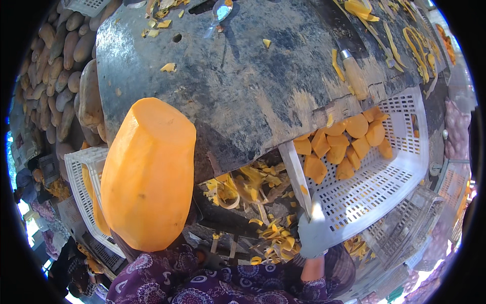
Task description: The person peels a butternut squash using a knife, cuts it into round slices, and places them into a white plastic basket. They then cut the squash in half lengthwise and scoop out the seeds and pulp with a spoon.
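A large peeled orange squash [150, 174], cut flat at its top end, stands out close before me at the left. My left hand is not in view; the patterned purple sleeve runs up behind the squash. My right hand [313, 231], in a pale grey glove, is closed around the lower end of a pale flat strip [294, 171] at the near left corner of a white plastic crate [379, 197]. Whether this strip is a blade or the crate's rim I cannot tell. Orange squash chunks [338, 146] lie inside the crate.
A worn dark work board [243, 98] bears a wooden-handled knife [355, 76], a metal spoon [220, 13] and peelings. Unpeeled squashes [57, 83] are heaped at left. Another white crate [87, 190] stands behind the peeled squash. Peelings [279, 239] lie below the board.
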A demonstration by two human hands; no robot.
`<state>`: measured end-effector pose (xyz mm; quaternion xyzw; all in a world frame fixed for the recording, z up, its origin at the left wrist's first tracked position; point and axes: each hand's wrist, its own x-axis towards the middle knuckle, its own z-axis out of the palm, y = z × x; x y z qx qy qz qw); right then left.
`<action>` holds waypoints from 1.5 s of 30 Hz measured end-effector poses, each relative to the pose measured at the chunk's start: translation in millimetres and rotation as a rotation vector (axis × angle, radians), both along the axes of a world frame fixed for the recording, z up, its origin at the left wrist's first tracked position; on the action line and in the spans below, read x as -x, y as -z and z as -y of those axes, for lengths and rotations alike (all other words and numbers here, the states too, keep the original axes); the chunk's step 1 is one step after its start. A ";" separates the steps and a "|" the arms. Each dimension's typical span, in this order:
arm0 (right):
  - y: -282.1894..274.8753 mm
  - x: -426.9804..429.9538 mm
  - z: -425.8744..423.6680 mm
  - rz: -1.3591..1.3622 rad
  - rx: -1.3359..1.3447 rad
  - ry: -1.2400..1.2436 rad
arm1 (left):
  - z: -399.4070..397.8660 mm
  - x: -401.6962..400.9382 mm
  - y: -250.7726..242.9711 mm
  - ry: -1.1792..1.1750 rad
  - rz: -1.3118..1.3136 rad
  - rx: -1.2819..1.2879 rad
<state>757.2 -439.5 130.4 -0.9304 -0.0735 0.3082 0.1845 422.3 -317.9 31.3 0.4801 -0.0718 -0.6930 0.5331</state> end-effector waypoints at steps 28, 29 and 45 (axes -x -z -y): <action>266.8 -10.4 -183.0 -0.303 0.492 -0.842 | -130.5 -134.5 171.1 -0.716 0.068 -1.068; 262.0 -1.4 -188.1 -0.339 0.547 -0.894 | -125.9 -134.6 169.4 -0.733 0.066 -1.067; 248.2 182.9 171.8 -0.653 0.626 -1.027 | 101.2 -104.4 78.2 -0.098 0.309 0.146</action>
